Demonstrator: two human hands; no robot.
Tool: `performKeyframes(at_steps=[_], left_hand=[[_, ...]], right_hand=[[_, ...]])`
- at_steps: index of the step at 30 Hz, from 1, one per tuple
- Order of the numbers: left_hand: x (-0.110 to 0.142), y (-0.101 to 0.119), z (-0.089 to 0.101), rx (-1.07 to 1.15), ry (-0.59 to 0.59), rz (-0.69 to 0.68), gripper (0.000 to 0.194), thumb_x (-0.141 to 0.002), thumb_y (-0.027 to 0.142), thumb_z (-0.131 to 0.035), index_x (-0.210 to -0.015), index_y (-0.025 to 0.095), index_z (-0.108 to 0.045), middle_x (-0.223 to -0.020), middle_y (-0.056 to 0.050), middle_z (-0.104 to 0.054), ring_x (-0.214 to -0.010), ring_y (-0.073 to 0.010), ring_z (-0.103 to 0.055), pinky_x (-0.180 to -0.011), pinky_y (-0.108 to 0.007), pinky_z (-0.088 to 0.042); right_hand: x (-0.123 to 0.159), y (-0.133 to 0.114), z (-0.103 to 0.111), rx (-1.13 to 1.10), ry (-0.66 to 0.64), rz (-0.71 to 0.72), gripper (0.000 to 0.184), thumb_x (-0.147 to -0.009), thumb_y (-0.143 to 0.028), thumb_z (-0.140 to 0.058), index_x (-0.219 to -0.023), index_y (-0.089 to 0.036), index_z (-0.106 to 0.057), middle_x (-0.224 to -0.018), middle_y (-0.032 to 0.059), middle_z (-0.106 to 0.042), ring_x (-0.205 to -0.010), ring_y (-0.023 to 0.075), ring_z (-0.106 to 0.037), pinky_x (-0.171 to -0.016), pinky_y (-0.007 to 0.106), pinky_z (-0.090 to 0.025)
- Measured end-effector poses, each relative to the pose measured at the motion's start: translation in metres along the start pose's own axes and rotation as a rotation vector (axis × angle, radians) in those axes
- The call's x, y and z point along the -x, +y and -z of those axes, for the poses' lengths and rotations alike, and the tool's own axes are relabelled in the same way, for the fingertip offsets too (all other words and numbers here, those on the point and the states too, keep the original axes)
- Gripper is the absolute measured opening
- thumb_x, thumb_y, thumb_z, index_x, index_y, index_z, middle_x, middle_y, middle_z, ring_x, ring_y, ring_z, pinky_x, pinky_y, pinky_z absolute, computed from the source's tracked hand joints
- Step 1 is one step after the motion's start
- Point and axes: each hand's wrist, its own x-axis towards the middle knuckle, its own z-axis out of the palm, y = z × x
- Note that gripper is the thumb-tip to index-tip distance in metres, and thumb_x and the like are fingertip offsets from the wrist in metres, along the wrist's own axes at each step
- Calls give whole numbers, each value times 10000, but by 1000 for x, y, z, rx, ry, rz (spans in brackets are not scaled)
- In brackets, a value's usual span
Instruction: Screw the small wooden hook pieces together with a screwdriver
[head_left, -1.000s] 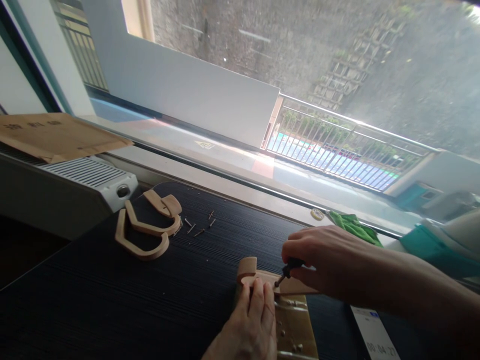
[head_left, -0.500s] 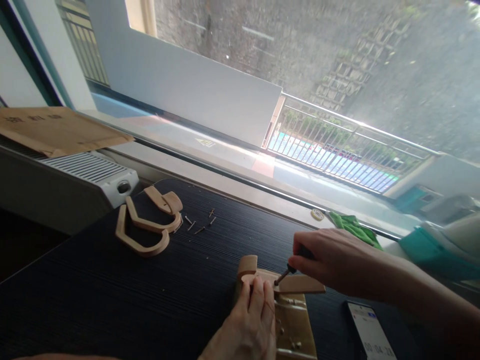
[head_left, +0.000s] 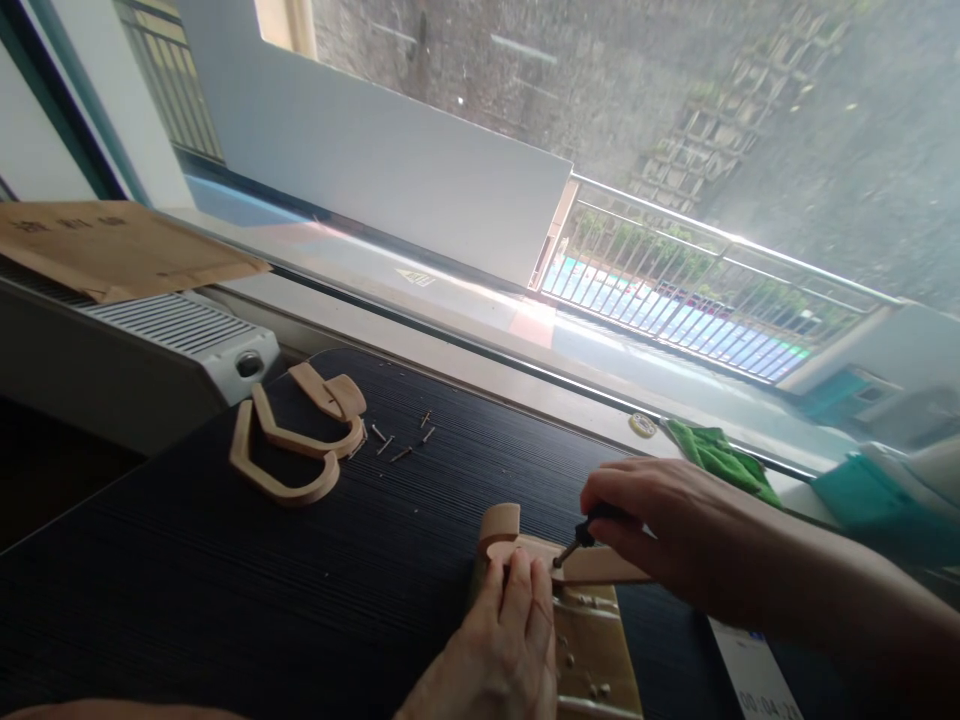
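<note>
A curved wooden hook [head_left: 607, 565] lies across a brownish-yellow block [head_left: 592, 650] near the table's front edge. My left hand [head_left: 506, 635] holds the hook down against the block, its fingers together over the wood. In my right hand [head_left: 637, 505] is a screwdriver [head_left: 583, 535] with a dark handle, leaning to the right. Its tip meets the hook just beside my left fingertips; whether a screw sits under the tip cannot be made out. My right hand covers the hook's far right end.
Several wooden hooks [head_left: 289, 492] lie at the table's left back, with loose screws [head_left: 382, 440] beside them. A phone [head_left: 754, 670] showing a timer lies right of the block. Along the window sill are a tape roll [head_left: 642, 425] and green cloth [head_left: 720, 460]. A paper envelope [head_left: 127, 250] rests on the radiator [head_left: 202, 330].
My right hand has turned on the screwdriver handle and dipped lower, now covering the hook's right end and the phone's top. My left hand keeps its hold. The view has shifted slightly.
</note>
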Motion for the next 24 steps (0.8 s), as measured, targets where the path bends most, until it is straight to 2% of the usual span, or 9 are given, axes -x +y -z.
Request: performKeyframes(at_steps=[5,9,13,18,21,24], left_hand=[[0,1,3,15,-41,19,357,-887,165,-418,-1182,32,-567,-1197,-168,-599,-1097,-315,-533,-902,-457,-319],[3,4,3,-12,-21,10,358,-887,194,-427,-1168,34,-579,-1176,-160,-612,-1073,-316,-543,-900,-460,-312],[5,6,1,-32,1,12,356,-891,199,-405,-1147,44,-597,-1159,-150,-623,-1054,-306,-552,-901,-448,-305],[4,6,-2,-46,14,26,353,-893,178,-386,-1149,72,-605,-1143,-126,-632,-1036,-278,-562,-903,-422,-308],[2,4,-5,-39,18,30,353,-894,179,-382,-1143,61,-602,-1143,-134,-632,-1039,-289,-564,-905,-432,-314],[1,2,-3,-12,-8,15,353,-881,155,-389,-1152,49,-589,-1161,-141,-623,-1056,-295,-561,-910,-438,-326]], right_hand=[[0,2,-7,54,47,-105,248,-907,-319,-445,-728,-199,-569,-627,-5,-585,-584,131,-517,-534,260,-288],[6,-8,1,145,0,-150,226,-893,-354,-452,-774,-215,-584,-636,3,-610,-595,162,-551,-519,271,-269],[13,-17,13,103,-9,-76,88,-851,-243,-501,-834,-240,-588,-718,-8,-620,-658,158,-563,-549,264,-305],[11,-10,11,34,-17,44,167,-859,-137,-464,-794,-223,-591,-756,-4,-611,-677,135,-540,-599,254,-346],[9,-1,4,-24,45,37,170,-885,-166,-444,-828,-218,-595,-767,4,-613,-682,134,-533,-607,249,-350],[6,8,-5,-90,97,-54,195,-912,-246,-422,-807,-211,-582,-688,-6,-592,-600,124,-497,-554,243,-329]])
